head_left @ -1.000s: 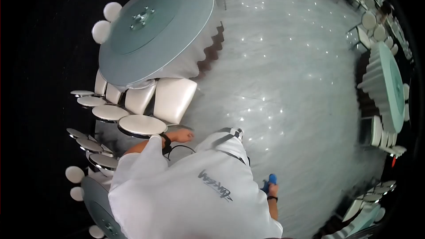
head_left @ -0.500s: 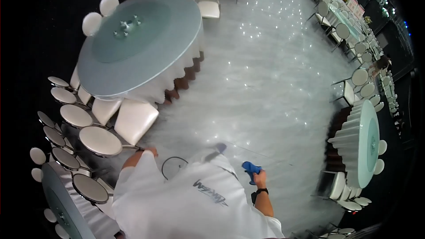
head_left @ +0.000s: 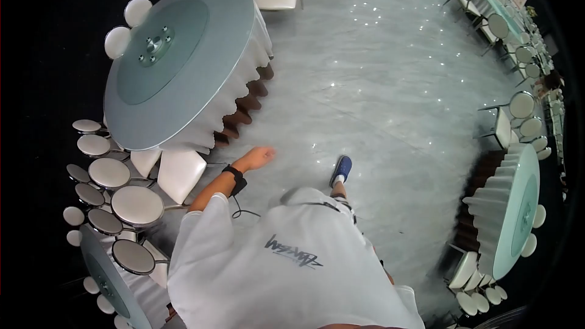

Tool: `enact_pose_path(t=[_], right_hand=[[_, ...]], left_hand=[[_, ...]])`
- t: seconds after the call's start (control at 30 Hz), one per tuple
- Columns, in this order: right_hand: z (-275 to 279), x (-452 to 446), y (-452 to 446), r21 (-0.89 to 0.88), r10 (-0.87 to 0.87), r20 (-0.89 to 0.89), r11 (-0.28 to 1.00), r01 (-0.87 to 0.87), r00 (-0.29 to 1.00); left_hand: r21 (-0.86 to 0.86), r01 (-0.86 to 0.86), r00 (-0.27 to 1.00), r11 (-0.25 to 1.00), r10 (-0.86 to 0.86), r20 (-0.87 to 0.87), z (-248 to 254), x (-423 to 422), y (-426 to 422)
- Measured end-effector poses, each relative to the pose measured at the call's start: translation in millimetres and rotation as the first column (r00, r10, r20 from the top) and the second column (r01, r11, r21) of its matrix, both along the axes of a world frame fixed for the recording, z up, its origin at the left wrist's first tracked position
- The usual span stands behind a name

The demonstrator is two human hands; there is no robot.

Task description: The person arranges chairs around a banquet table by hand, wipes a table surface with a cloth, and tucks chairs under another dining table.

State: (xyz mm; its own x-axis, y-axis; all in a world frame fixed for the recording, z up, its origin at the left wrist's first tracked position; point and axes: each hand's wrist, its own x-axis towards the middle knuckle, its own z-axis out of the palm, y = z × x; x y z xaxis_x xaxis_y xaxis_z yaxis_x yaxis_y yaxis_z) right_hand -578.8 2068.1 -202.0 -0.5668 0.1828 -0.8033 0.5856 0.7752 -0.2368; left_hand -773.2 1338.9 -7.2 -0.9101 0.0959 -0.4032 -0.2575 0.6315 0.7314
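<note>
My left hand [head_left: 261, 156] reaches forward over the floor, its fingers curled in and nothing visible in them. A black band [head_left: 235, 181] circles that wrist, and a thin dark cord [head_left: 244, 212] hangs in a loop below it. The nearest furniture to this hand is a white padded chair [head_left: 181, 175] beside a round table [head_left: 228, 76] with a glass turntable and a pleated white cloth. My right hand is hidden beside or behind my white T-shirt [head_left: 292, 280]; only a sliver of that arm [head_left: 389, 275] shows. One foot in a blue shoe [head_left: 343, 169] is ahead of me.
Several round-backed chairs [head_left: 137, 205] crowd the left side, with another round table [head_left: 100, 277] behind them. At the right stands a cloth-covered table [head_left: 503, 231] with chairs. A pale glossy floor [head_left: 378, 91] runs between. Farther off are rows of chairs [head_left: 498, 25].
My left arm has swung forward, away from the chairs. My right hand, earlier seen at a blue cloth-like thing, has gone out of sight. A blue-shod foot now shows ahead.
</note>
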Motion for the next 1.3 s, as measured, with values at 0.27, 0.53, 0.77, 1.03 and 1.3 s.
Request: enact_pose_path(t=[0.27, 0.53, 0.77, 1.03, 1.3], right_hand=[[27, -378, 0, -0.165, 0.257, -0.209, 0.942, -0.293, 0.944], [85, -776, -110, -0.232, 0.061, -0.515, 0.95, -0.207, 0.855], [104, -933, -201, 0.152, 0.408, -0.524, 0.909, -0.389, 0.748], [72, -984, -148, 0.179, 0.361, -0.032, 0.919, -0.35, 0.932], [28, -1160, -219, 0.102, 0.432, 0.152, 0.888, -0.448, 0.889]], left_hand=[[-0.337, 0.197, 0.93, 0.921, -0.067, 0.36, -157, 60, 78], [0.002, -0.612, 0.658, 0.791, 0.507, 0.557, -76, -80, 185], [0.134, -0.668, 0.655, 0.732, 0.494, 0.572, -161, -303, 93], [-0.076, -0.592, 0.769, 0.803, 0.59, 0.245, -110, -638, -78], [-0.036, -0.73, 0.663, 0.682, 0.72, 0.204, -145, -832, -170]])
